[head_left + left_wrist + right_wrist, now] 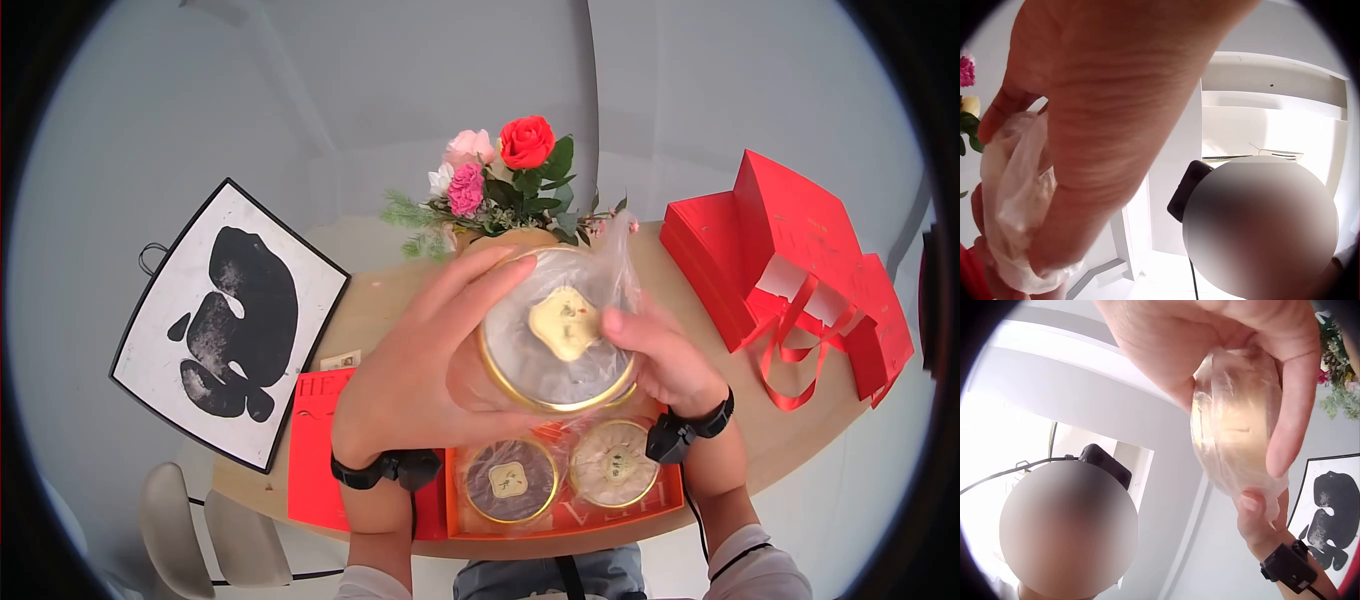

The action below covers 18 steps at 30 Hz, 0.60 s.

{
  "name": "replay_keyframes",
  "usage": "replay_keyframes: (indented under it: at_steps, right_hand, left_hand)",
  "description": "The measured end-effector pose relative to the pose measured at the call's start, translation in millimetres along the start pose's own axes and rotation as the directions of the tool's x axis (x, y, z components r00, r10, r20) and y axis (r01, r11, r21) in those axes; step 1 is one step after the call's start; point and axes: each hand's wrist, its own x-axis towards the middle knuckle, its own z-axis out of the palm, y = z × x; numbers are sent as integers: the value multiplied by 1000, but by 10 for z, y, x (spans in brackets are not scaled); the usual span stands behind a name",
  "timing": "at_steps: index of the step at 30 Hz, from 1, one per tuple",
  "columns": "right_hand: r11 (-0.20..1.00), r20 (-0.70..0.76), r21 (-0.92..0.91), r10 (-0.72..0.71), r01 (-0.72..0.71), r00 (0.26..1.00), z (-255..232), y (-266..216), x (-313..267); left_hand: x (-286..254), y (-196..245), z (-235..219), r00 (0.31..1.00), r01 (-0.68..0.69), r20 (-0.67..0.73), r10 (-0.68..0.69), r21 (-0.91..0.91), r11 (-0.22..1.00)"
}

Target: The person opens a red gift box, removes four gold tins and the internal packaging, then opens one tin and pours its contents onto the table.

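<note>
- The left hand (415, 375) and the right hand (665, 360) together hold up a round gold-rimmed tin (558, 335) wrapped in a clear plastic bag (615, 262); the tin is lifted above the bench (385, 300), just in front of the flowers (500, 175).
- The left hand has its fingers curled round the tin's left side and underside — the index finger runs along the upper rim.
- The right hand grips the tin's right edge, thumb pressed on the lid beside the pale yellow label (565, 322), fingers wrapped behind.
- In the right wrist view the tin (1235, 422) shows edge-on inside the crinkled bag, pinched between thumb and fingers.
- In the left wrist view the bunched plastic (1013, 200) sits under the palm.
- Below the tin, an orange tray (570, 520) at the near edge of the bench holds two more round tins: a dark one (510, 480) and a pale one (613, 462), side by side.
- Left of the tin, a red folder (315, 450) lies flat, and further left a black-and-white picture (225, 320) leans off the bench edge.
- Right of the tin — well apart — stand red gift boxes (790, 260) with red ribbon handles.
</note>
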Motion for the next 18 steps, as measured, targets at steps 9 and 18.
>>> replay_keyframes:
  at_steps: [9, 18]
  right_hand:
    - [987, -105, 93, -118, 127, 988, 32, -203, -71]
    - [986, -180, 51, -150, 162, 972, 70, -221, -120]
  left_hand:
    - [-18, -241, -43, 979, -41, -203, -3, -209, 977]
    - [17, -289, 84, 936, 98, -197, -292, -650, 754]
